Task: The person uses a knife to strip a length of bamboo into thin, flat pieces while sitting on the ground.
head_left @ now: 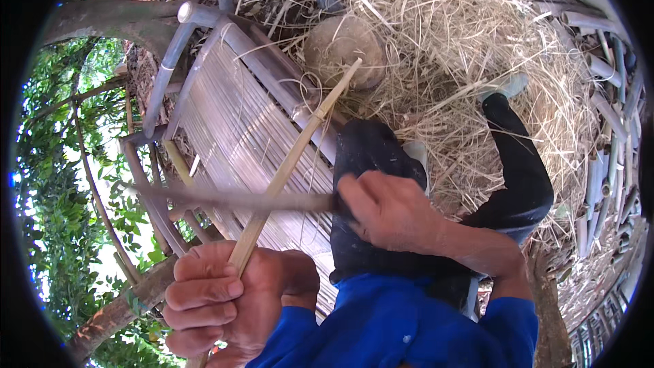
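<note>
My left hand (218, 296) is closed around the lower end of a pale split bamboo strip (289, 153). The strip slants up and away to the right, its far tip in front of a round wooden block (346, 51). In my right hand (395, 211), the fingers are wrapped round the dark handle of a long knife (204, 195). Its blade, smeared by motion, points left and crosses the strip a little above my left hand. Whether the edge touches the bamboo I cannot tell.
On the left stands a slatted bamboo bench (228, 105) with a pole frame. Thin bamboo shavings (456, 34) lie heaped on the ground ahead and to the right. My black-trousered leg (514, 157) is bent among them. Cut bamboo poles (603, 184) line the right side.
</note>
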The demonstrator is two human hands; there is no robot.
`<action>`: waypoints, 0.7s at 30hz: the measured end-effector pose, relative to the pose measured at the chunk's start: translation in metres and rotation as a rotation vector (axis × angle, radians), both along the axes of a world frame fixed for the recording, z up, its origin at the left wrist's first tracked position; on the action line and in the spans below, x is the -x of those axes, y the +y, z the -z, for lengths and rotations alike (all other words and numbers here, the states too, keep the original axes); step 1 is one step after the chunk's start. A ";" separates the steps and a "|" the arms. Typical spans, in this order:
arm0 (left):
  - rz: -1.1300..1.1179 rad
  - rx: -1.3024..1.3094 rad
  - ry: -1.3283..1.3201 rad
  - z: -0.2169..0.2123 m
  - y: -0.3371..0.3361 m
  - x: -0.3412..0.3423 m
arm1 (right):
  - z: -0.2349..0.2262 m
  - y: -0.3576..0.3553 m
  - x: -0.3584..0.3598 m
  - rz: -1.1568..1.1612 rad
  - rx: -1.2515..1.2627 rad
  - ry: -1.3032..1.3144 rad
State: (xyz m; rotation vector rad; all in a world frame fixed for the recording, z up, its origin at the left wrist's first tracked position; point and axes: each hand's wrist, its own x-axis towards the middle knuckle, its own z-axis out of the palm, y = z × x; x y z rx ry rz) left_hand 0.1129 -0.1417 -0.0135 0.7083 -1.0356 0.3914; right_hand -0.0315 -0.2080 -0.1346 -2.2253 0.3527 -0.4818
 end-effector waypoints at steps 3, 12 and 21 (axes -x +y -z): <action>0.024 0.014 0.040 0.000 -0.006 0.005 | 0.080 -0.036 -0.028 0.273 -0.074 0.285; -0.028 -0.111 -0.009 0.006 0.005 -0.002 | 0.044 -0.014 -0.022 0.100 -0.004 0.070; 0.040 0.001 0.001 -0.005 0.000 -0.015 | 0.055 -0.023 -0.035 0.138 -0.074 0.021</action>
